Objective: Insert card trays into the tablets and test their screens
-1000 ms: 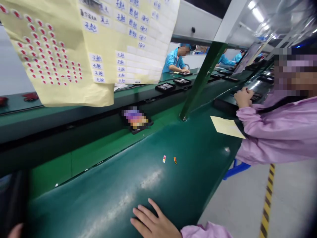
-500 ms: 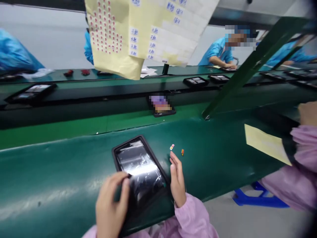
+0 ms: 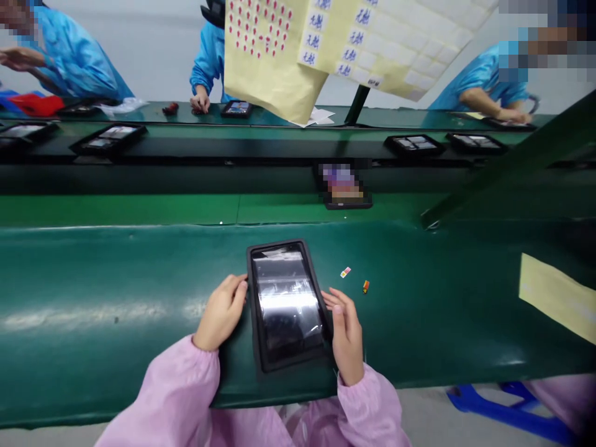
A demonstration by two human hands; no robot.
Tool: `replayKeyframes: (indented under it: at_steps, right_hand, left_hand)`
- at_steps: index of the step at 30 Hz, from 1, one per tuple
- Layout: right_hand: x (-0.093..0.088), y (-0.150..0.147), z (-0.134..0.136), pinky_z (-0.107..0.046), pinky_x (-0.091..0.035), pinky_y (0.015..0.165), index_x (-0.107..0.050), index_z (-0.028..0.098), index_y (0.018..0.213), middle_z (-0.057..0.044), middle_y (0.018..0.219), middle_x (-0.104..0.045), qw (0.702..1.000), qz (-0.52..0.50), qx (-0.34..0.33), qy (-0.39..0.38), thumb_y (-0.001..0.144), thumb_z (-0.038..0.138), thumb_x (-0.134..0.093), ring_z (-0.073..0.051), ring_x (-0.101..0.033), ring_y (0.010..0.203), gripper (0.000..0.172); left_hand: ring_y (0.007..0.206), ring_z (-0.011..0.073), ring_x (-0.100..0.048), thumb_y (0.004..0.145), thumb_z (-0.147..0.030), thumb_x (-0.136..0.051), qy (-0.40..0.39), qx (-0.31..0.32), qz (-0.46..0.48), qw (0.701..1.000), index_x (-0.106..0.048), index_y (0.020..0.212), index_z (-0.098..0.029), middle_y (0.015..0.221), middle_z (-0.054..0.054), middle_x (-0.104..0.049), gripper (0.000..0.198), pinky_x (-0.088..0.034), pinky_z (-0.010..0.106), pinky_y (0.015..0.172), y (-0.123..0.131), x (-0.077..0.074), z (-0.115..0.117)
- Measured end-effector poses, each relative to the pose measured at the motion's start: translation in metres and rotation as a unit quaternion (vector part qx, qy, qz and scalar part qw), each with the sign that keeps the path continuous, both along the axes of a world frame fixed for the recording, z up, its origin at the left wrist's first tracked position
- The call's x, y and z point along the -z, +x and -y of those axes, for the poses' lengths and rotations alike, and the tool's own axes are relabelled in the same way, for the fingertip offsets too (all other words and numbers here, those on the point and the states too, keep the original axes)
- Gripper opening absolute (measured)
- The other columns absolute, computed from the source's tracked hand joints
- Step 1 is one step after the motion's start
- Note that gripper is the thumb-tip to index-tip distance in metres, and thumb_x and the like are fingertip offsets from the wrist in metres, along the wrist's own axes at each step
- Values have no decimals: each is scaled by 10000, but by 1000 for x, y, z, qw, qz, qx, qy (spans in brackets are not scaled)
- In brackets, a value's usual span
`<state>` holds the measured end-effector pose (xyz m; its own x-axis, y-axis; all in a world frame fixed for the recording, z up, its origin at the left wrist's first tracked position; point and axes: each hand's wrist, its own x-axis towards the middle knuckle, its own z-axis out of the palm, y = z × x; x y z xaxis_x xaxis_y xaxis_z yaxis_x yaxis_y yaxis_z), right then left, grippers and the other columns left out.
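- Near the front edge of the green worktop [image 3: 93,347], just left of centre, a black-cased tablet [image 3: 286,304] lies flat, screen up, with a bright glare across the glass. Its long axis runs away from the person, slightly askew to the edge.
- Left hand [image 3: 221,312]: fingers closed against the tablet's left long side, thumb hidden or tucked; light grasp of the case.
- Right hand [image 3: 343,335]: fingertips [image 3: 331,299] curled against the right long side near the lower corner; also grasping the case, so the tablet sits between both hands.
- Sleeves: pink smock cuffs [image 3: 367,403] gathered at both wrists, near the worktop's front edge.
- Just right of the tablet, a small pink-and-white piece [image 3: 345,272] and a small orange piece [image 3: 365,286] lie apart from each other on the worktop, neither touched. Exact kind too small to tell.
- Toward the right end, a yellow paper sheet [image 3: 556,298] lies on the worktop, well apart from the hands.
- Farther back, a black tray with a pixelated object [image 3: 342,186] sits on the lower green ledge, directly beyond the tablet.
- Beyond it, black trays [image 3: 414,145] stand in a row along a raised belt.
- Far side: co-workers in blue smocks [image 3: 484,87] work at the opposite bench, beneath a hanging yellow sheet with red dots and handwritten labels [image 3: 298,43].
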<state>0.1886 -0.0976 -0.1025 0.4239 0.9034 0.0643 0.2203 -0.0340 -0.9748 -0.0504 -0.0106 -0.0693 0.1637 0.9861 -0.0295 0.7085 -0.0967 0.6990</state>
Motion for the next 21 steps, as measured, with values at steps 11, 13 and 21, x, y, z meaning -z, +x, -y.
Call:
replayKeyframes:
  at_steps: [11, 13, 21]
  right_hand:
    - [2, -11, 28, -514, -474, 991, -255, 203, 1476, -175, 1386, -497, 968, 237, -86, -8, 833, 579, -586, -326, -515, 1255, 815]
    - [7, -12, 44, -588, -428, 1025, -78, 194, 1533, -204, 1487, -378, 939, 319, -129, -14, 681, 665, -691, -411, -374, 1363, 1150]
    - [13, -14, 47, -626, -391, 1045, 70, 147, 1534, -253, 1478, -377, 907, 398, -136, 13, 598, 699, -703, -421, -405, 1346, 1333]
  left_hand:
    - [892, 264, -527, 973, -474, -317, 279, 158, -305, 897, -620, 1046, -133, 1022, 138, -599, 463, -409, 402, 788, 30, -13, -71]
    - [888, 264, -524, 974, -478, -313, 284, 157, -305, 895, -626, 1028, -134, 991, 134, -610, 469, -393, 398, 782, 32, -10, -69]
    - [869, 247, -501, 996, -418, -235, 193, 170, -217, 942, -634, 914, -140, 921, 112, -605, 493, -380, 401, 804, 33, -17, -78]
